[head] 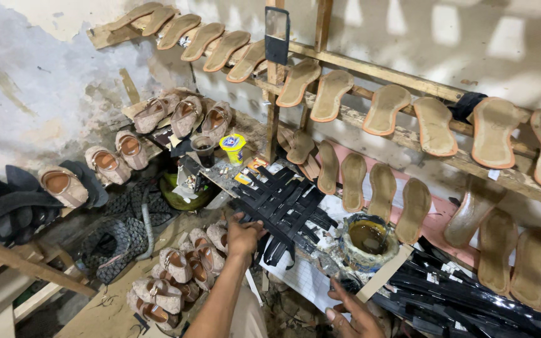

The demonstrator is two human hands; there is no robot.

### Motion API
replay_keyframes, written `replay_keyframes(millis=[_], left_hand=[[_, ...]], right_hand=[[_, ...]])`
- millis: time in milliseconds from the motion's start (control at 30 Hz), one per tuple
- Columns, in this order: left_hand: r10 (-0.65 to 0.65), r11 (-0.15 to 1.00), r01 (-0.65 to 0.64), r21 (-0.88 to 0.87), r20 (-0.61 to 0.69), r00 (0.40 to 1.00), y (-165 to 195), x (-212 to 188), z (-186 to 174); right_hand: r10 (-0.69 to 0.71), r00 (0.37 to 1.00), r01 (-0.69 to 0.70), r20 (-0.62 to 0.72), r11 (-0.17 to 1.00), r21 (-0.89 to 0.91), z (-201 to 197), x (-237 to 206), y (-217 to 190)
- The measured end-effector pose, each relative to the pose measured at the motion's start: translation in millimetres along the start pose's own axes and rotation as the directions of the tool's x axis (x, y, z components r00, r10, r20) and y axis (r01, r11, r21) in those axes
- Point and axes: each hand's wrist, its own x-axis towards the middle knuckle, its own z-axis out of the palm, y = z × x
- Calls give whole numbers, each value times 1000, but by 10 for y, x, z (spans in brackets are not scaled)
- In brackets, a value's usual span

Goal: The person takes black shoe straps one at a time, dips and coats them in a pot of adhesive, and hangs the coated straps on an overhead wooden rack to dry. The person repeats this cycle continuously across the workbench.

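The left hand [243,233] has its fingers closed on the near edge of a spread of flat black straps [286,203], laid crosswise over one another on the cluttered worktop [302,275]. The right hand [353,313] hangs lower, just below the round tin of amber-brown glue [367,236], with fingers spread wide and holding nothing.

As for progress, my reading is that the work sits somewhere in the middle. Right of the glue tin lies a big heap of long black strips [464,294], seemingly not yet taken up. Left of the tin, beyond the straps, finished-looking tan slip-on shoes [176,275] sit bunched on the floor, and more of them stand on wooden ledges above. So some pairs look complete — while many bare soles wait.

Those tan flat soles [383,109] fill slanted wooden racks [408,78] above and behind the glue tin, row over row; the lower row rests on a pinkish board. A small yellow-lidded pot [233,145] stands up and left of the tin, among scraps. Far left of it — dark sandals [17,206] piled on a shelf. The wall [45,81] behind is rough, patched plaster, grey-blue and peeling, with dappled light on its right part.
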Motion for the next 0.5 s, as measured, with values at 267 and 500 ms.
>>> replay_keyframes(millis=[267,500], left_hand=[[114,965,-123,233,53,992,-114,126,-66],[251,751,-242,615,72,965,-58,-24,-43]], right_hand=[[-332,942,332,-35,943,-24,-177,-309,-228],[-477,800,233,-363,805,-545,-1245,-652,-726]])
